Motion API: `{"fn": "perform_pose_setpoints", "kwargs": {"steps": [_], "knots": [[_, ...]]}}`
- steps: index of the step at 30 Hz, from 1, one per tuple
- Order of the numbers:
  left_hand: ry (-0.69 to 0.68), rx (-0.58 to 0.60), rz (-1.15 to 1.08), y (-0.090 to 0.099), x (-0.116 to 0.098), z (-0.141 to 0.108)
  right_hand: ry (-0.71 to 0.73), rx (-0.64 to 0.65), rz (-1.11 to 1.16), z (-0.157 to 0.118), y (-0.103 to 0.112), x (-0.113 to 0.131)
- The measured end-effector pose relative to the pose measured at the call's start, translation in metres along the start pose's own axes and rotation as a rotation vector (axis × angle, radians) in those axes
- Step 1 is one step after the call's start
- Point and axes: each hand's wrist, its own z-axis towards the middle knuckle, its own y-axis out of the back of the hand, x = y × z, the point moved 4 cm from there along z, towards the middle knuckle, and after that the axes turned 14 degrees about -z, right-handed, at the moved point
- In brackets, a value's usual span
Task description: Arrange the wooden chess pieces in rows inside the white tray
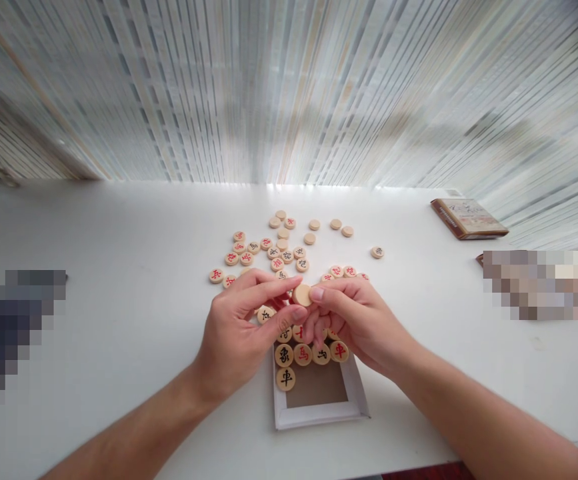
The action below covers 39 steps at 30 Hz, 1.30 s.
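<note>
Between my two hands is a round wooden Chinese chess piece (303, 295), its blank side toward me. My left hand (243, 327) has its thumb and fingers at the piece's left edge. The thumb and fingers of my right hand (356, 313) pinch it from the right. Just below stands a shallow white cardboard box (319, 417) holding rows of pieces marked in black and red, among them a black-marked piece (285, 379) alone in the nearest row. My hands hide part of the box's far rows.
Loose chess pieces (247, 258), some marked and some blank side up, lie scattered on the white table (143, 240) beyond my hands. One piece (377, 252) lies apart at the right. A brown-edged box (469, 218) sits at the far right, before a striped curtain (269, 87).
</note>
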Motion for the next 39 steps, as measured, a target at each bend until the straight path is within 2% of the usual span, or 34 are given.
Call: {"fn": "perform_pose_setpoints", "kwargs": {"steps": [8,13,19,24,39], "knots": [[-0.059,0.165,0.110,-0.007,-0.008,0.001,-0.032,0.010,-0.085,-0.003,0.004,-0.007],[-0.001,0.226,0.098,-0.010,-0.009,0.001,-0.020,-0.018,-0.149,-0.005,0.009,-0.007],[0.079,0.192,0.007,-0.006,-0.003,0.000,0.046,0.071,-0.095,-0.004,0.006,0.000],[0.052,0.149,-0.015,-0.005,-0.004,0.000,0.062,0.124,-0.050,-0.005,0.005,0.002],[-0.093,0.177,0.118,-0.009,-0.013,0.001,0.017,0.123,-0.013,-0.006,0.006,0.000]]}}
